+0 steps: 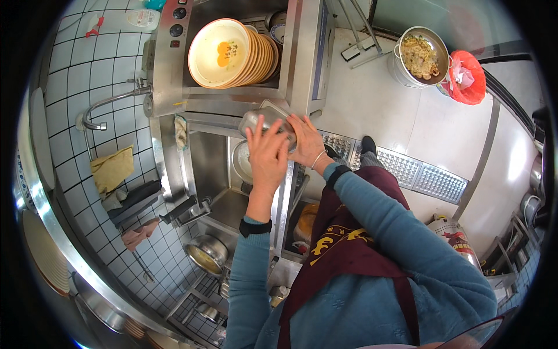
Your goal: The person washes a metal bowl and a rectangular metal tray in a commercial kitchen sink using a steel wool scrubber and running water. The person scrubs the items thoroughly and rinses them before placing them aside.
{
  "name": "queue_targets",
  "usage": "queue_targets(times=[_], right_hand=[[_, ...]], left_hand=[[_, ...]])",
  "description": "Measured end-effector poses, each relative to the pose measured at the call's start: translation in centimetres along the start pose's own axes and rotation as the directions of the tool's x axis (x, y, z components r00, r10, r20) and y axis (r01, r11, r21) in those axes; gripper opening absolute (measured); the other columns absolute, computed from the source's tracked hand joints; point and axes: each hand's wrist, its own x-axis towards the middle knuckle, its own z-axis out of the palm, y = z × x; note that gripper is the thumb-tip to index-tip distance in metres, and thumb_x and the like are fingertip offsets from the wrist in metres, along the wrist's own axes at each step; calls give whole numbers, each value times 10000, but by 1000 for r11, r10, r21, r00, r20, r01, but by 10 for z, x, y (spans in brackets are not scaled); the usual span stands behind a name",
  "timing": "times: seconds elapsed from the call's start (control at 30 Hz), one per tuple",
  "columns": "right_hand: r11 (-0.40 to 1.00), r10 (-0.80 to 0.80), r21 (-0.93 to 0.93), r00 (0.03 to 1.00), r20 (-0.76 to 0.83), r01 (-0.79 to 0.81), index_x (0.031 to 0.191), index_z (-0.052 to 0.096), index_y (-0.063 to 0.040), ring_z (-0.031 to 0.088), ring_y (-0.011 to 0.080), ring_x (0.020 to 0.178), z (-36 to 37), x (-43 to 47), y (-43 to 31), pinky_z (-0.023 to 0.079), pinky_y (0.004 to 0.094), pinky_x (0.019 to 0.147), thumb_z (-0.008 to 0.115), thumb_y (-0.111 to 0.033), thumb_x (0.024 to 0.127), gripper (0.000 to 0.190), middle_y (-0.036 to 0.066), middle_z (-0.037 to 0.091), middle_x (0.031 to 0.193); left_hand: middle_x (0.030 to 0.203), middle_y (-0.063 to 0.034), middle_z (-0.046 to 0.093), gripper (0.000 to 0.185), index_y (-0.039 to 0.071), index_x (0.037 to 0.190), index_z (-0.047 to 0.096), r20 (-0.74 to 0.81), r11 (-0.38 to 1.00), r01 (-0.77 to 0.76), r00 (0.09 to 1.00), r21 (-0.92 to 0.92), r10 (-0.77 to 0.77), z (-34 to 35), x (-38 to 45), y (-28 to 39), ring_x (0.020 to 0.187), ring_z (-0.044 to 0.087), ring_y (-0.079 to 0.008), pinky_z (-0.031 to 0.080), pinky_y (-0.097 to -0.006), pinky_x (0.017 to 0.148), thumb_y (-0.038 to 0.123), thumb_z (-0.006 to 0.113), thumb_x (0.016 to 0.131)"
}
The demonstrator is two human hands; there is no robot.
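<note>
A stainless-steel container (257,117) is tilted over the front rim of the sink, close to the corner by the dish-washing unit. My right hand (307,141) grips its right side. In front of the container is my left hand (268,157), fingers spread and blurred; whether they press on the metal is unclear. Below my hands is the steel sink (210,161), where a round pale vessel (241,161) is partly covered by my left hand. A tall stack of cream bowls (218,54) with orange rims lies tilted in the unit beyond.
On the left, a tap (109,97) arches from the tiled wall, where a yellow cloth (113,168) hangs. A pot of noodle scraps (418,56) and a bin with a red bag (473,83) stand on the floor. A metal drain grate (401,165) runs by my feet.
</note>
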Motion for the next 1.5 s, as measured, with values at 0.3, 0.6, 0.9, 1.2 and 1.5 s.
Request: queue_targets(times=[0.3,0.6,0.9,1.2,1.5], right_hand=[[990,-14,-141,996,92,26,1429,396,-24,380,255,1424,-5,-6,13,194,473,1218,830,-372,680,933,145,460,1472],[982,8,-187,991,133,18,1468,368,-53,350,225,1442,-5,-6,11,184,499,1214,824,-401,697,961,101,420,1517],[983,52,-180,989,138,-27,1485,341,-88,352,219,1440,-4,-5,10,190,495,1212,845,-365,677,992,94,432,1508],[983,81,-175,984,156,-54,1492,334,-106,350,220,1439,-11,-4,3,197,500,1210,857,-338,666,1004,93,418,1519],[980,96,-188,984,150,-67,1506,328,-171,370,252,1432,-6,-7,9,222,531,1196,861,-302,643,1023,94,388,1546]], left_hand=[[1414,-125,560,140,74,1005,696,-227,949,293,923,-111,-312,0,10,-17,1435,328,-435,155,-632,1161,101,597,909],[1372,-122,593,117,41,934,689,-82,988,151,985,-37,-153,-10,24,-4,1431,341,-421,136,-648,1160,104,591,916],[1397,-138,575,201,49,1066,702,-150,982,171,972,-75,-181,-8,22,-26,1435,331,-420,182,-596,1175,130,544,971],[1431,-155,541,311,45,1258,653,-210,989,114,969,-97,-132,7,-6,-13,1445,316,-416,225,-585,1163,139,510,999],[1193,-207,674,283,15,1196,669,-215,850,375,856,-370,-471,-5,34,-92,1216,573,-404,459,-395,1016,149,532,987]])
